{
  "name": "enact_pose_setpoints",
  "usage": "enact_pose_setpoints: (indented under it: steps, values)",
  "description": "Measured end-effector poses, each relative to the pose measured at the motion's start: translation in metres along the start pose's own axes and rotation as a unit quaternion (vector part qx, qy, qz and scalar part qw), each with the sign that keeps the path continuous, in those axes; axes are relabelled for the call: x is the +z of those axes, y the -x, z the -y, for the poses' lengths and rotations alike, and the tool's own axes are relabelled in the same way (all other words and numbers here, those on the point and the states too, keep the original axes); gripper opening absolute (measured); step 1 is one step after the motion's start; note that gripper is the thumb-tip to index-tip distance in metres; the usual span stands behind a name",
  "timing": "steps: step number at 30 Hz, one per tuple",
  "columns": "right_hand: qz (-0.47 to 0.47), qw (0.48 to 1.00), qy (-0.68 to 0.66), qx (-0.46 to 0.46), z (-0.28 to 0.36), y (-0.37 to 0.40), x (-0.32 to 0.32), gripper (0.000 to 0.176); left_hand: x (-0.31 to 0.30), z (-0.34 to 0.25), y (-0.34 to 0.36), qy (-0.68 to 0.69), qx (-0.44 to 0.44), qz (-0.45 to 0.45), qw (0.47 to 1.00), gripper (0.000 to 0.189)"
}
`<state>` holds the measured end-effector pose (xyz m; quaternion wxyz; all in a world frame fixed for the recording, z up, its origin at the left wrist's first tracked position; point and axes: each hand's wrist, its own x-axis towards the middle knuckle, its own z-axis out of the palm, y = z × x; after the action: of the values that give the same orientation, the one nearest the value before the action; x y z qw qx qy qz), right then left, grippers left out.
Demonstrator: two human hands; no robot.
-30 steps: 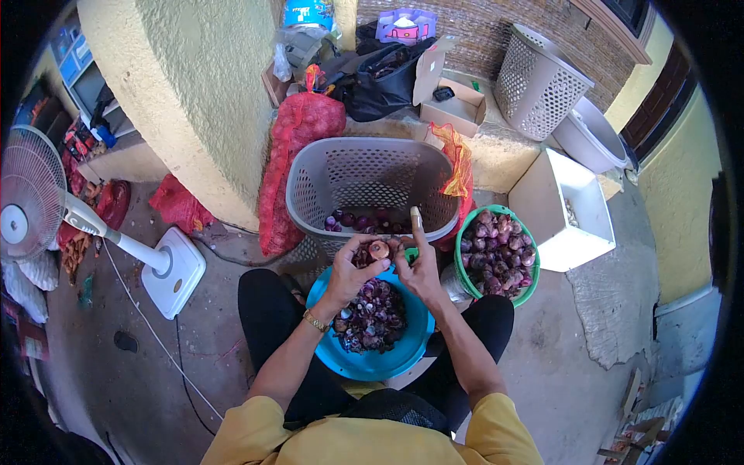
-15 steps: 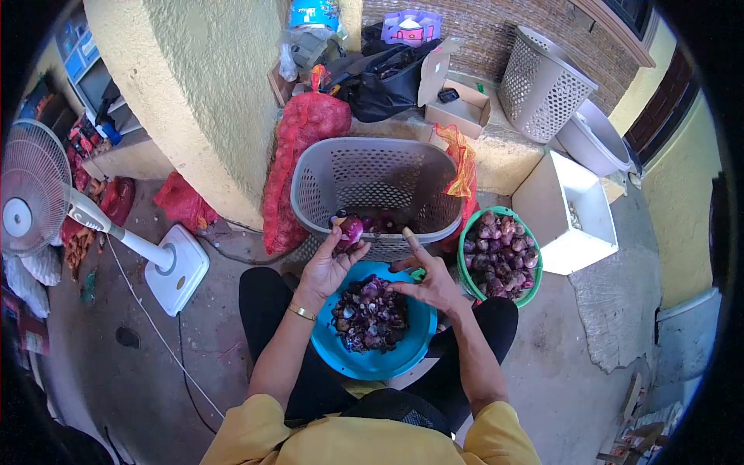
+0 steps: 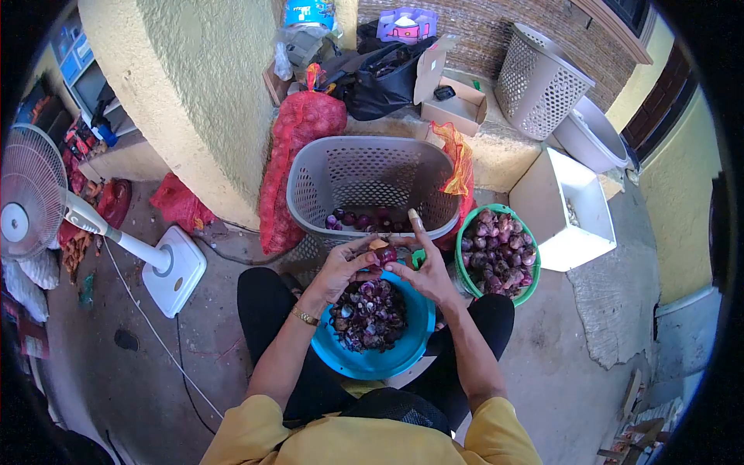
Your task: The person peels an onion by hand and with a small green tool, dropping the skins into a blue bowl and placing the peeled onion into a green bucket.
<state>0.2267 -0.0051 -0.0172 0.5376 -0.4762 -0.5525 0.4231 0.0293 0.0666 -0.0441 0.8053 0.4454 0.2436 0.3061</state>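
Note:
My left hand (image 3: pixel 341 271) grips a red onion (image 3: pixel 387 253) with a loose orange-brown flap of skin, just above the blue basin (image 3: pixel 422 325). From the other side my right hand (image 3: pixel 432 277) meets the same onion, its thumb against it. The right index finger stretches upward, its tip wrapped in something pale. A patch of green (image 3: pixel 418 258) shows between the right thumb and index finger; what it belongs to is hidden. Dark purple onion skins (image 3: pixel 368 314) lie heaped in the basin. Beyond my hands stands a grey perforated basket (image 3: pixel 306 186) with several smooth purple onions at its bottom.
A green basket (image 3: pixel 528 291) of unpeeled onions stands to the right, beside a white box (image 3: pixel 542 209). Red mesh sacks (image 3: pixel 302 136) lean behind the grey basket. A white fan (image 3: pixel 174 271) stands left, with cords on the floor. Grey tubs (image 3: pixel 539 85) sit on the ledge.
My hands have come together. The left hand has moved right with the onion, and the right thumb has come up against it.

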Motion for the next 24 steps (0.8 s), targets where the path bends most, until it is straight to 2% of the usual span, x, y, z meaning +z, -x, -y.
enact_pose_setpoints:
  steps: [3,5,7,9,10,11,12,13,15,16,17,19,20,22,24]
  values:
    - [-0.003,0.998,0.053,-0.026,-0.002,0.0,0.0,0.104,0.007,-0.007,0.002,0.009,0.002,0.01,1.0,0.052]
    - [-0.048,0.991,-0.104,0.067,-0.001,0.0,0.001,0.098,0.003,-0.007,0.002,0.026,-0.003,0.02,0.999,0.049]
    - [-0.064,0.983,-0.149,0.085,-0.008,-0.002,-0.001,0.096,0.0,-0.009,0.002,0.042,-0.007,0.032,0.999,0.046]
    - [-0.077,0.973,-0.194,0.102,-0.01,-0.002,-0.004,0.094,-0.002,-0.012,0.002,-0.068,-0.017,0.004,0.998,0.057]
    - [-0.077,0.974,-0.192,0.095,-0.008,0.0,-0.005,0.093,-0.004,-0.009,0.003,-0.068,-0.017,0.003,0.998,0.057]
    - [-0.077,0.975,-0.19,0.089,-0.005,0.001,-0.005,0.092,-0.007,-0.003,0.004,-0.264,0.041,-0.011,0.963,0.072]
    - [-0.079,0.972,-0.203,0.087,0.0,0.001,-0.004,0.093,-0.01,0.005,0.006,-0.45,0.097,-0.024,0.888,0.088]
    - [-0.078,0.972,-0.203,0.087,0.0,0.002,-0.003,0.093,-0.015,0.016,0.008,-0.45,0.097,-0.025,0.887,0.088]
    - [-0.075,0.966,-0.234,0.079,0.0,0.003,-0.004,0.094,-0.021,0.04,0.012,-0.648,0.137,-0.032,0.749,0.107]
    - [-0.074,0.966,-0.233,0.08,0.0,0.004,-0.005,0.094,-0.024,0.047,0.013,-0.674,0.166,-0.022,0.719,0.093]
    - [-0.071,0.963,-0.246,0.086,-0.001,0.005,-0.006,0.094,-0.029,0.052,0.011,-0.675,0.166,-0.023,0.719,0.093]
    - [-0.069,0.959,-0.258,0.092,0.0,0.005,-0.006,0.094,-0.029,0.045,0.005,-0.64,-0.064,0.075,0.762,0.077]
    - [-0.064,0.961,-0.255,0.085,0.001,0.005,-0.006,0.094,-0.027,0.044,0.006,-0.639,-0.063,0.075,0.763,0.077]
    - [-0.059,0.962,-0.254,0.078,0.003,0.006,-0.005,0.094,-0.017,0.031,0.012,-0.66,-0.007,0.051,0.749,0.057]
    - [-0.053,0.962,-0.255,0.077,0.005,0.007,-0.005,0.094,0.004,0.005,0.014,-0.653,-0.033,0.029,0.756,0.052]
